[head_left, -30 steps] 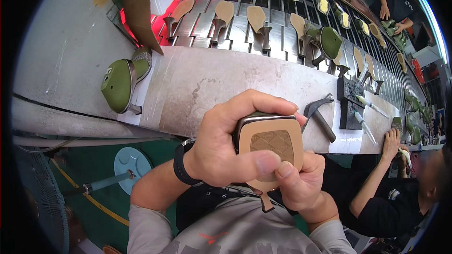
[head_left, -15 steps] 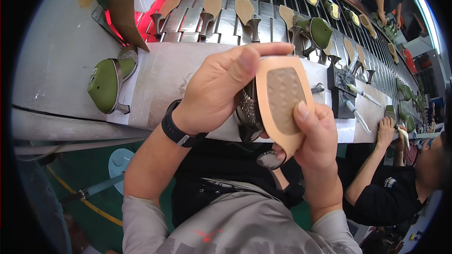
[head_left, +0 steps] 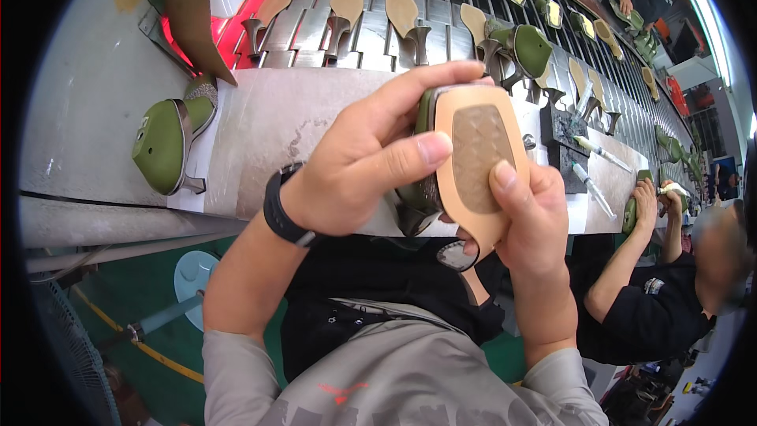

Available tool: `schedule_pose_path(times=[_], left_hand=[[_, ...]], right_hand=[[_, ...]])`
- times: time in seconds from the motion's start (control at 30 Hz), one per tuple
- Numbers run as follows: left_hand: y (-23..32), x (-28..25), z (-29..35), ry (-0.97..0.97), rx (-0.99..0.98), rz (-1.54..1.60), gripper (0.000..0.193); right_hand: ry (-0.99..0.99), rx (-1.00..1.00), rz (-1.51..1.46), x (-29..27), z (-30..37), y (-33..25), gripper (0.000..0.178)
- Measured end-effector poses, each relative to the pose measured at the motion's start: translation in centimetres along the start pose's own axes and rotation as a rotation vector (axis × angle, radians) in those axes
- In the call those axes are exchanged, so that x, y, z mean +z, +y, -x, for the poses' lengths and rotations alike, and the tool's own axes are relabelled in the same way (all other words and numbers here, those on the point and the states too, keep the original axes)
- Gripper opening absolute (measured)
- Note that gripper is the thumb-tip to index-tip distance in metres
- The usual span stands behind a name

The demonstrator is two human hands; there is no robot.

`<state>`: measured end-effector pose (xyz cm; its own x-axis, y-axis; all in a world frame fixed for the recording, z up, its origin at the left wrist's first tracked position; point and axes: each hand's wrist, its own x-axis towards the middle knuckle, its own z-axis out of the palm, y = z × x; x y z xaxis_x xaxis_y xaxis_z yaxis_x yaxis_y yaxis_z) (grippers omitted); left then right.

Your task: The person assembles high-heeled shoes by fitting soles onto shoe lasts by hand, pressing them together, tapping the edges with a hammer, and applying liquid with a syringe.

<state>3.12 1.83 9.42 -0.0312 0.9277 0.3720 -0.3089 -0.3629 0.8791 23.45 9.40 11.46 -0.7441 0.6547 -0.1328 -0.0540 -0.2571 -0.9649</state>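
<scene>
Between my hands is a heeled shoe with its sole up; a tan shoe sole [head_left: 479, 142] with a textured brown patch covers its underside. A green and dark glittery upper [head_left: 418, 189] shows along its left side. My left hand [head_left: 371, 142] wraps the shoe's toe and side, thumb pressed on the sole's edge, fingers over the far end. My right hand [head_left: 524, 213] grips the heel end, thumb on the sole and fingers beneath. The heel points toward me and is partly hidden.
A green heeled shoe [head_left: 164, 146] stands on the bench's left. Beyond, a slatted conveyor [head_left: 371, 43] carries tan soles with heels and another green shoe [head_left: 528, 54]. A dark block [head_left: 561, 130] with syringes [head_left: 593, 189] sits right. A co-worker [head_left: 654, 292] handles a shoe at far right.
My left thumb has come down onto the sole's left edge. The shoe has turned a little more upright, and its green toe side now shows beside the sole.
</scene>
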Motion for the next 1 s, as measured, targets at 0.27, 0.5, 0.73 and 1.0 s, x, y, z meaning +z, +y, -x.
schedule_pose_path(times=[0.27, 0.5, 0.73, 1.0], left_hand=[[2.2, 3.0, 6.3, 0.201, 0.104, -0.207, 0.048], [4.0, 3.9, 8.9, 0.414, 0.034, -0.203, 0.012], [4.3, 3.5, 9.5, 0.43, 0.107, -0.399, 0.028], [4.2, 2.9, 9.4, 0.703, 0.102, -0.544, 0.03]], right_hand=[[-0.122, -0.348, 0.462, 2.2, 4.3, 1.8, 0.022], [-0.236, -0.468, 0.526, 4.6, 4.2, 2.6, 0.014], [-0.308, -0.52, 0.585, 5.9, 3.7, 2.6, 0.014], [-0.265, -0.422, 0.465, 5.6, 2.3, 3.4, 0.01]])
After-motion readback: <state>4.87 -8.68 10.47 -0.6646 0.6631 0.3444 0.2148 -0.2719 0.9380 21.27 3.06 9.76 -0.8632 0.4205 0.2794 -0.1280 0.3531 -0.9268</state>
